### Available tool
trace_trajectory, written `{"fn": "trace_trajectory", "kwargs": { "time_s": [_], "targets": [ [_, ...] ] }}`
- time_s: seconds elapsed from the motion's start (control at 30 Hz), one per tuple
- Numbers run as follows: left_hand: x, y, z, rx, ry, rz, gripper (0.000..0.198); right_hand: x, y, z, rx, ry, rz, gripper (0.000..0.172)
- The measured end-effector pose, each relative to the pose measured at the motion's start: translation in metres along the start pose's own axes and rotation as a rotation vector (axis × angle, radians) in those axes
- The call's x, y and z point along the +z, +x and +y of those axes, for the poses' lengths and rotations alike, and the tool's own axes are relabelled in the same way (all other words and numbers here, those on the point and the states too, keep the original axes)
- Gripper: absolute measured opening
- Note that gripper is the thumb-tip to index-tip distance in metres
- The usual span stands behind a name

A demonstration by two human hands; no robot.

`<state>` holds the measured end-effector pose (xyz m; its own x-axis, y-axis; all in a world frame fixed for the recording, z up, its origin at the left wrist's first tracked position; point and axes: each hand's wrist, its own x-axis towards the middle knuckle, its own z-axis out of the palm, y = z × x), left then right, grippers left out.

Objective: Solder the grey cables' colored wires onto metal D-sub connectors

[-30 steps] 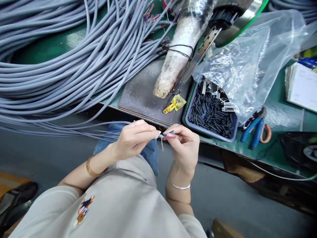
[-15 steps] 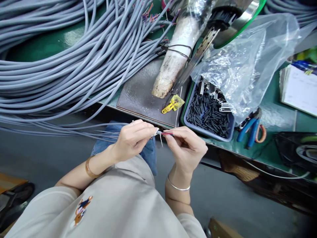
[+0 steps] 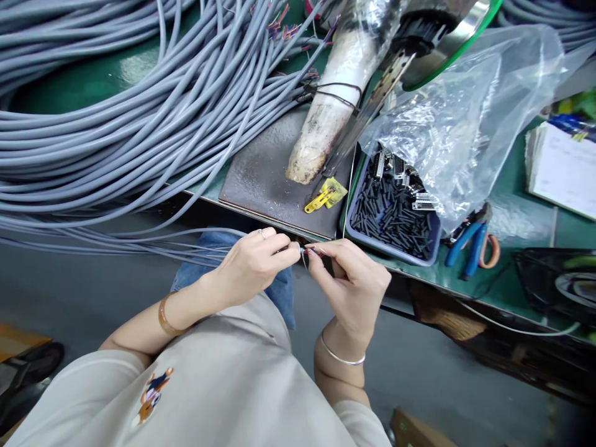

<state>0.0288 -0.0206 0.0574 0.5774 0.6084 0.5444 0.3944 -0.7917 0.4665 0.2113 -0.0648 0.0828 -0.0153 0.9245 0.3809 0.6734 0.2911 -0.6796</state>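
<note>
My left hand [image 3: 256,264] is closed around the end of a grey cable [image 3: 205,231] just off the table's front edge. Thumb and index finger of my right hand [image 3: 351,273] pinch the thin coloured wires [image 3: 308,251] coming out of that end. The fingertips of both hands are close together, and a thin pale strand hangs between them. Beyond the hands, a yellow tool [image 3: 319,200] lies on a dark board [image 3: 261,177].
Many grey cables [image 3: 116,143] cover the table's left. A blue tray [image 3: 395,249] holds black tubes and metal connectors, partly under a clear plastic bag [image 3: 465,112]. Blue-handled pliers [image 3: 475,248] and a paper stack [image 3: 563,167] lie right. A white wrapped post [image 3: 326,118] slants over the board.
My left fingers have shifted toward the cable's end and cover more of it. My right fingertips have drawn closer, so less wire shows between the hands.
</note>
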Motion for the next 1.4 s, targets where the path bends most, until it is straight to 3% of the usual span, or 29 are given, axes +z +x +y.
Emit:
{"fn": "trace_trajectory", "kwargs": {
  "time_s": [0.07, 0.17, 0.23, 0.3, 0.5, 0.67, 0.9, 1.1, 1.17, 1.3, 1.4],
  "targets": [
    [-0.001, 0.003, 0.003, -0.091, -0.137, -0.049, 0.016, 0.001, -0.001, 0.0, 0.032, 0.035, 0.018, 0.014],
    [0.0, 0.007, 0.006, -0.379, -0.579, -0.122, 0.002, 0.005, -0.003, 0.002, 0.193, 0.234, 0.031, 0.009],
    [0.002, 0.009, 0.008, -0.563, -0.841, -0.149, 0.012, 0.008, -0.004, 0.004, 0.3, 0.36, 0.017, 0.009],
    [0.004, 0.012, 0.01, -0.643, -0.976, -0.113, 0.022, 0.012, -0.005, 0.006, 0.374, 0.442, 0.023, 0.009],
    [0.007, 0.016, 0.016, -0.714, -0.987, -0.013, 0.018, 0.022, -0.008, 0.005, 0.416, 0.463, 0.114, 0.009],
    [0.008, 0.018, 0.015, -0.73, -1.12, 0.113, 0.011, 0.022, -0.005, 0.002, 0.331, 0.404, 0.167, 0.007],
    [0.007, 0.024, 0.02, -0.803, -1.055, 0.189, 0.013, 0.03, -0.008, -0.002, 0.279, 0.268, 0.21, 0.014],
    [0.001, 0.027, 0.016, -0.785, -1.104, 0.179, 0.017, 0.018, 0.001, -0.001, 0.301, 0.407, 0.449, 0.015],
    [0.0, 0.026, 0.011, -0.773, -1.151, 0.184, 0.021, 0.01, 0.003, 0.0, 0.314, 0.41, 0.343, 0.018],
    [0.0, 0.024, 0.006, -0.766, -1.224, 0.144, 0.027, 0.002, 0.005, -0.003, 0.292, 0.322, -0.013, 0.021],
    [0.0, 0.023, 0.007, -0.75, -1.214, 0.11, 0.028, 0.006, 0.006, -0.007, 0.178, 0.193, -0.088, 0.017]
  ]
}}
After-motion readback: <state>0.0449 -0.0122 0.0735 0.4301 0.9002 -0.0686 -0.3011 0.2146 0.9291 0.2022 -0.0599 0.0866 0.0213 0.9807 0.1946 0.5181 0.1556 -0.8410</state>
